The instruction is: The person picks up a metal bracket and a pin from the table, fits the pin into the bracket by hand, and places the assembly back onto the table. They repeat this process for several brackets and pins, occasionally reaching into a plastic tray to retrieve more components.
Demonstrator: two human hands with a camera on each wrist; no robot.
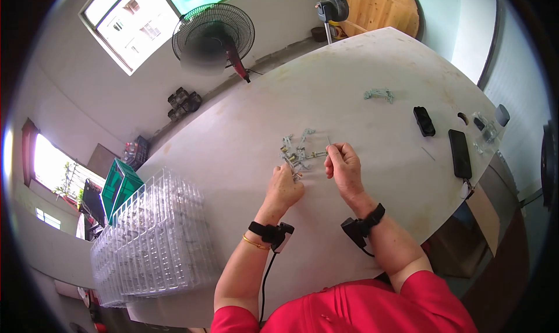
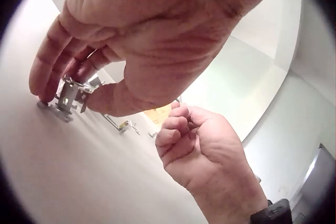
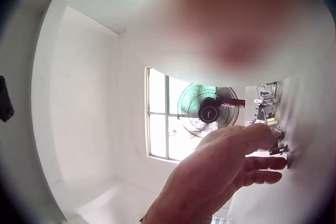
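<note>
left hand [image 1: 284, 188]: fingers curled, pinching small silver metal bracket [image 2: 68, 98] on white surface [image 1: 361, 59] | right hand [image 1: 345, 167]: fingers curled, pinching thin metal pin [image 1: 328, 141]

Your left hand [image 2: 152, 40] pinches a metal clip [image 2: 68, 98] on the table [image 2: 79, 176]; beside it, your right hand [image 2: 205, 150] curls round a pin [image 2: 179, 99].

No writing can be read in any view.
The metal parts [image 1: 298, 153] at the middle of the head view are too small to show any stamp. The green crate [image 1: 119, 186] at the left edge and the dark phone [image 1: 460, 152] at the right edge show only plain faces (both small and soft at this size). Neither wrist view shows a legible mark.
</note>
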